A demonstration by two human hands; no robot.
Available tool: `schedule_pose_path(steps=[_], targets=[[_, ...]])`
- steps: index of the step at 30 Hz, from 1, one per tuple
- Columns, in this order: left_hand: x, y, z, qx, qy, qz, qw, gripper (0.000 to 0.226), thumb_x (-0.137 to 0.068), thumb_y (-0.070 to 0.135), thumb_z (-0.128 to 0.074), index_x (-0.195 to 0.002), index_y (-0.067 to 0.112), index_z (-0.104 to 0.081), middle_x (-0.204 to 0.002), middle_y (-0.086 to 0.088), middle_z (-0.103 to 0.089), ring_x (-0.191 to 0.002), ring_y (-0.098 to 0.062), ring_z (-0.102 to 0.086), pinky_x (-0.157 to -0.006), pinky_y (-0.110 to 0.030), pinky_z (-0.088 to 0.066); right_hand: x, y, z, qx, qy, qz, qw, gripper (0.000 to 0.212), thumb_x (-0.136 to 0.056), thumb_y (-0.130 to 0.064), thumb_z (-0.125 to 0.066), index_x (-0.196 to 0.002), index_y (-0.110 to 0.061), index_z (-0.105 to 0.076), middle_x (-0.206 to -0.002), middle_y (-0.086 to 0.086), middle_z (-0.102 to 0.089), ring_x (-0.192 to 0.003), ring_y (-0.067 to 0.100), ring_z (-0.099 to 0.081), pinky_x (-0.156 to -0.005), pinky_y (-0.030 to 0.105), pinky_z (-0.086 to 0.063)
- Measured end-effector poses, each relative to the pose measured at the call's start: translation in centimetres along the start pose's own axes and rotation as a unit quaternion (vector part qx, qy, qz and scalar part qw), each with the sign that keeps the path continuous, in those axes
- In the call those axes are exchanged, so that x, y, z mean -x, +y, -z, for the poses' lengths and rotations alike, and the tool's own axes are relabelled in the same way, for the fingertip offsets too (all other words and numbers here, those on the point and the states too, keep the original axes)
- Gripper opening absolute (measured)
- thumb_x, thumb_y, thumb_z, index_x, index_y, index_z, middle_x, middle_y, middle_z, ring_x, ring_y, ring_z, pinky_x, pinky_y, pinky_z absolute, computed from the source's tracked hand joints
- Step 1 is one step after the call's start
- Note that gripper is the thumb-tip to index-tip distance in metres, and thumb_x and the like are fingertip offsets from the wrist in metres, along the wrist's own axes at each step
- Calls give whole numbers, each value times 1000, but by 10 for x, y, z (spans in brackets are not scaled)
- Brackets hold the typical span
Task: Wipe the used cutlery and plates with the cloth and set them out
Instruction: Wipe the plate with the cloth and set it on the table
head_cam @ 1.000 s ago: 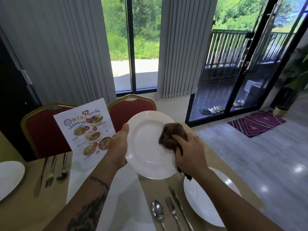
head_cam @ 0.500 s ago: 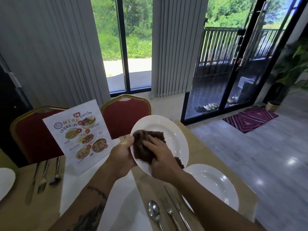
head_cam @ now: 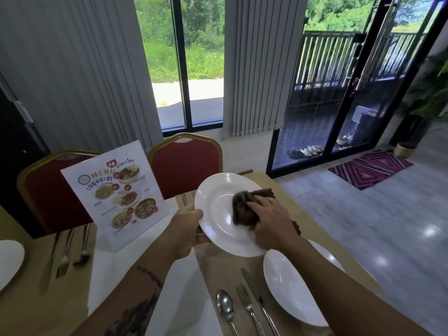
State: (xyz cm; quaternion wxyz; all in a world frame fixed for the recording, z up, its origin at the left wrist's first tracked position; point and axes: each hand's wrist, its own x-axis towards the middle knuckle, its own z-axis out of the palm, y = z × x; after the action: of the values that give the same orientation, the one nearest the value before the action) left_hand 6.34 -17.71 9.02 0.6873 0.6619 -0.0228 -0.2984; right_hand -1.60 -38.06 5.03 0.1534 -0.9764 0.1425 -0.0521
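Left hand (head_cam: 186, 229) grips plate (head_cam: 216, 221) rim; right hand (head_cam: 272, 224) clutches cloth (head_cam: 242, 209) (bunched) against it.

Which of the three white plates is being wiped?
The tilted plate in the left hand, brown cloth held on it by the right hand; the near plate and far-left plate lie flat.

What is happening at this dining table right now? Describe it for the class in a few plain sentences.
A person holds a round white plate above the tan table, the left hand gripping its rim. The right hand holds a bunched dark brown cloth against the plate's face, as for wiping. A second white plate lies on the table below, with a metal spoon, fork and knife to its left.
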Motion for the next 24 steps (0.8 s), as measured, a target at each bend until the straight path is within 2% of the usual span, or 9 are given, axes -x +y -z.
schedule_pose_path(steps=[3,5,7,10,15,17,20,24], targets=[[-6,-4,-16,-14,-33,24,999,28,-101,7,-43,-109,22,-65,-107,-14,-71,-95,-34,-68,-69,-44,-60,-16,-8,3,-44,-8,-7,999,82,-86,-24,-62,-158,-34,-25,-169,0,-13,-154,31,-10,-126,52,-10],[-11,-5,-23,-9,-39,26,999,26,-101,7,-46,-116,16,-66,-110,-16,-71,-100,-37,-68,-68,-43,-62,-22,-18,3,-90,-6,1,996,85,-86,-20,-62,-159,-33,-22,-170,0,-6,-155,32,-4,-126,53,-8],[-20,-6,-27,2,-38,22,999,26,-101,8,-47,-121,13,-64,-111,-16,-72,-99,-37,-69,-68,-42,-62,-25,-20,0,-114,5,23,993,81,-86,-23,-62,-158,-33,-26,-170,1,-12,-154,31,-8,-126,54,-10],[-34,-5,-31,16,-29,5,999,25,-102,6,-45,-116,12,-66,-106,-16,-73,-93,-35,-70,-67,-43,-62,-26,-9,-12,-127,-2,55,990,69,-88,-27,-62,-153,-27,-40,-164,3,-28,-151,29,-21,-125,54,-18],[-59,-13,-49,61,50,-11,997,23,-102,5,-44,-115,11,-62,-105,-15,-69,-93,-33,-69,-63,-42,-62,-24,16,-15,-144,-56,64,986,58,-88,-12,-64,-145,-19,-52,-156,2,-41,-142,25,-33,-121,46,-32],[-69,-20,-59,67,85,-15,994,21,-102,4,-44,-109,15,-61,-101,-10,-67,-90,-29,-67,-70,-42,-61,-26,30,-12,-124,-81,54,987,53,-87,-13,-63,-139,-20,-56,-148,1,-49,-131,24,-41,-114,44,-38],[-90,-35,-74,95,134,0,986,18,-102,5,-45,-107,16,-60,-97,-5,-66,-86,-22,-64,-79,-40,-56,-33,57,-5,-105,-91,21,990,53,-81,-28,-51,-132,-22,-62,-135,-1,-56,-122,22,-44,-107,38,-39],[-129,-52,-92,184,154,34,970,30,-100,-1,-43,-121,11,-60,-115,-14,-66,-98,-30,-64,-84,-44,-56,-45,95,-9,-168,-35,-48,984,49,-78,-25,-44,-121,-22,-68,-119,-2,-61,-110,17,-48,-97,35,-45]])
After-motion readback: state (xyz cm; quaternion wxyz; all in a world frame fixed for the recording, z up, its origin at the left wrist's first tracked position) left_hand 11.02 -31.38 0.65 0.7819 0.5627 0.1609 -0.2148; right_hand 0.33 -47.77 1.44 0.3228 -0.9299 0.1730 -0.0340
